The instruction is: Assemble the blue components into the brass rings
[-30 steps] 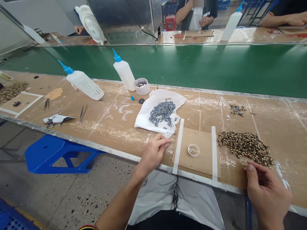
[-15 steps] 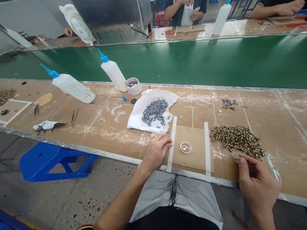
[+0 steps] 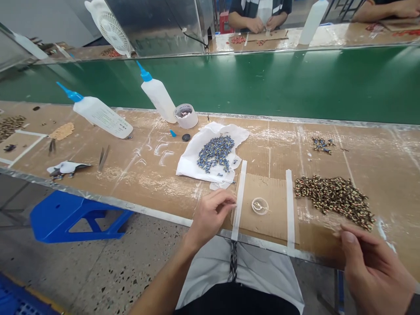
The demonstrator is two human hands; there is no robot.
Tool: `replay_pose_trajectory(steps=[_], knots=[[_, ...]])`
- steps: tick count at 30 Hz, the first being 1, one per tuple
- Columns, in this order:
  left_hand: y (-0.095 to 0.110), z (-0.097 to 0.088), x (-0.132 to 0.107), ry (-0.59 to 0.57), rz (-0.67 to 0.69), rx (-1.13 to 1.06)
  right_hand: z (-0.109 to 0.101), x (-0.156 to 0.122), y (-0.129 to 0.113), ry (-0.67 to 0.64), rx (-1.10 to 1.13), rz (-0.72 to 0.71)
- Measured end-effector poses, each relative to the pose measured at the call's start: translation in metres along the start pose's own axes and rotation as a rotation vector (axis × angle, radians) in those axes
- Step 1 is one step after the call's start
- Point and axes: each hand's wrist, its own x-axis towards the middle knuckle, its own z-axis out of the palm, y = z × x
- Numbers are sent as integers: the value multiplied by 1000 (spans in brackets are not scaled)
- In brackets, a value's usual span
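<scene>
My left hand (image 3: 211,215) rests at the table's front edge, beside the left white tape strip (image 3: 239,199). Its fingertips come together in a pinch; anything between them is too small to make out. My right hand (image 3: 374,258) is below a pile of small dark-and-cream pieces (image 3: 333,199), thumb and forefinger closed, their grip unclear. Between the hands, a small clear dish (image 3: 260,206) with a thin stick in it stands on a cardboard pad (image 3: 272,227). Small blue pieces (image 3: 215,153) lie heaped on white paper (image 3: 187,164) beyond my left hand.
Two white squeeze bottles, one leaning (image 3: 159,98) and one lying tilted (image 3: 103,117), are left of a tape roll (image 3: 186,116). Tweezers (image 3: 104,158) lie farther left. A green belt (image 3: 262,83) runs behind; a co-worker's hands (image 3: 262,25) are across it.
My right hand has shifted right and slightly nearer to me, its pinch still closed. My left hand stays about where it was. The view has moved a little.
</scene>
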Motion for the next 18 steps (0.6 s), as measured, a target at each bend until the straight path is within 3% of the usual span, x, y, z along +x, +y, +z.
replay_pose_trajectory(steps=[2,6,11,18], knots=[[3,5,-6,-43,-17,-63,5,-4,-15,-123,92,-12],[8,17,-11,-151,9,-142,32,-6,-51,-477,192,-170],[5,20,-9,-183,-4,-138,60,-6,-80,-511,232,-239],[1,18,-5,-222,22,-109,68,6,-91,-464,123,-433]])
